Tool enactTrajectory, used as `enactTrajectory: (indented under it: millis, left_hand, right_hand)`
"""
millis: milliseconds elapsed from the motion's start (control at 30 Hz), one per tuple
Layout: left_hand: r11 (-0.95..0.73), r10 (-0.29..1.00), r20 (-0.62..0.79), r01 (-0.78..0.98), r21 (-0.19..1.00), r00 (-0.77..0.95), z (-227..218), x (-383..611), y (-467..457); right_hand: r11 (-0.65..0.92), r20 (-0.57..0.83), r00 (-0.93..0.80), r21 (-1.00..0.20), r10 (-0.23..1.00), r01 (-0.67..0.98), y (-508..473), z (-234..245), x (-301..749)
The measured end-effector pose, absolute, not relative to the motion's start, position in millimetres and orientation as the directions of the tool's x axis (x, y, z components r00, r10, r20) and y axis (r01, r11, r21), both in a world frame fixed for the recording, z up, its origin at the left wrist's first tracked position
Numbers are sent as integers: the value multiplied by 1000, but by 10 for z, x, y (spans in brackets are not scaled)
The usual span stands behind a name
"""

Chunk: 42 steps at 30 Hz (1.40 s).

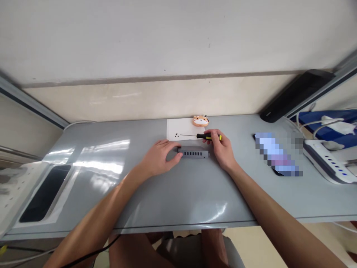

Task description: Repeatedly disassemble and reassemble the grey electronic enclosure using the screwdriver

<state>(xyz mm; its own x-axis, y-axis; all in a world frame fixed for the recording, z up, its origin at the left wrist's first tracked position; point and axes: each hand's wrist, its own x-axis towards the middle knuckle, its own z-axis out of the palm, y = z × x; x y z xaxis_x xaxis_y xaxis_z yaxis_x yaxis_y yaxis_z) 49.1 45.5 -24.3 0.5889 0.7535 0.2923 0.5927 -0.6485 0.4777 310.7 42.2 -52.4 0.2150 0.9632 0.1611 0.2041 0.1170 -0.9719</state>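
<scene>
A grey slotted box (193, 152), a small casing with a row of vents on its near side, lies on the grey desk. My left hand (160, 158) grips its left end between thumb and fingers. In my right hand (221, 147) is a screwdriver (201, 136) with a black and yellow handle, its thin shaft pointing left. The tip is beside several tiny dark screws (176, 135) on a white sheet of paper (184, 124); whether it touches one is too small to tell. A case with an orange and white animal face (200, 120) rests at the paper's back right.
On the right are a phone with a blurred screen (277, 154), a white power strip (329, 162) with cables, and a black cylinder (297, 95) leaning against the frame. A dark phone (46, 193) lies at the left. The wall (139, 98) borders the desk's back.
</scene>
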Motion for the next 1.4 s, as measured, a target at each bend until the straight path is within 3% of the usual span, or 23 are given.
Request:
enactTrajectory:
  millis: [367,533,633,700,967,1233,1400]
  left_hand:
    - [-508,836,173,615,603,521,-149,475,488]
    - [-462,856,130,629,625,500,-179,417,509]
    - [-467,867,184,627,624,463,-258,441,521]
    - [-481,866,218,626,614,451,-306,478,517]
    - [-509,860,296,653,560,416,-406,516,463]
    - [-698,700,523,621,357,486,-439,494,474]
    - [-716,666,581,618,324,468,-423,530,471]
  right_hand:
    - [93,130,147,-968,981,231,386,-505,3137]
    - [64,49,313,-997,949,-40,426,-526,3210]
    - [81,17,299,-975,954,-205,456,-519,3249]
    - [88,26,257,-969,966,-231,455,-488,3261]
    - [73,47,135,-979,990,-192,331,-360,3229]
    - [95,81,99,-985,992,-142,320,-376,3206]
    - [100,88,99,-987,991,-124,318,-374,3197]
